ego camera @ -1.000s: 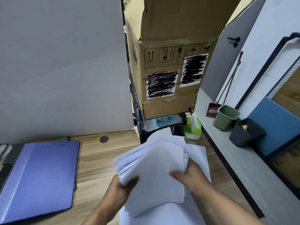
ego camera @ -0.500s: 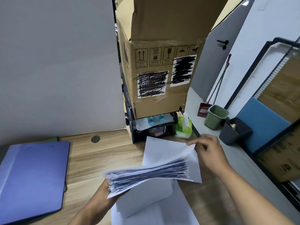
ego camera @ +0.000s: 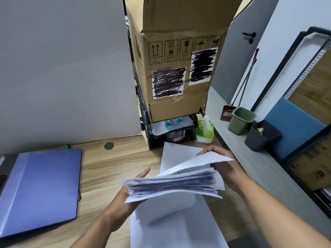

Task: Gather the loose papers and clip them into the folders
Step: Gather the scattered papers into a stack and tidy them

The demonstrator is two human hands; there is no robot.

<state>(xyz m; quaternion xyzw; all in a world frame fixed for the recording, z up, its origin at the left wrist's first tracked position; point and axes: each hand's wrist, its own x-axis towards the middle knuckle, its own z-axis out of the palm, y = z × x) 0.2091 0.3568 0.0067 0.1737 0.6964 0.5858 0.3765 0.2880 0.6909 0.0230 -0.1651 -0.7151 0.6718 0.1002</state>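
A thick stack of white papers hangs level above the wooden desk, seen edge-on. My left hand grips its left end from below, thumb raised beside it. My right hand pinches a single white sheet over the stack's right end. More loose sheets lie flat on the desk under the stack, and one lies behind it. A closed blue folder rests on the desk at the left, away from both hands.
A tall cardboard box stands on a black rack at the desk's back. A green wipes pack sits beside it. A green bin and a dark bin stand on the floor at right. A grey partition backs the desk.
The stack went from tilted up in both hands to level in my left hand alone. My right hand reached back, picked up a single sheet and brought it over the stack.
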